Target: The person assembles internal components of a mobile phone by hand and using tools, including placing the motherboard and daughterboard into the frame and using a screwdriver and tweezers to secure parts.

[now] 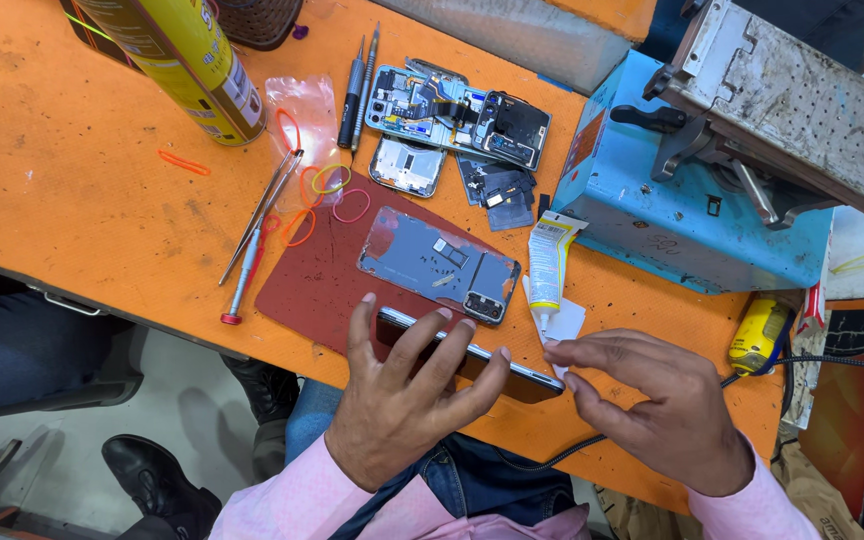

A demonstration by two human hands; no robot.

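My left hand [402, 400] lies over a dark phone [527, 381] at the near edge of the orange table, fingers spread across its screen side and curled on its far rim. My right hand [652, 395] hovers at the phone's right end, fingers pinched together near its corner and next to a small white paper [569, 322]. Just beyond the phone a grey phone back frame [437, 265] rests on a dark red mat [317, 285]. A white and yellow glue tube [549, 262] lies nozzle down beside the frame.
An opened phone chassis [457, 112] with loose parts sits farther back. Tweezers [262, 210], a red-tipped tool [247, 275], rubber bands [330, 180] and a yellow spray can [187, 60] are at left. A blue machine [682, 210] stands at right, with a yellow object [758, 335] and black cable [832, 362].
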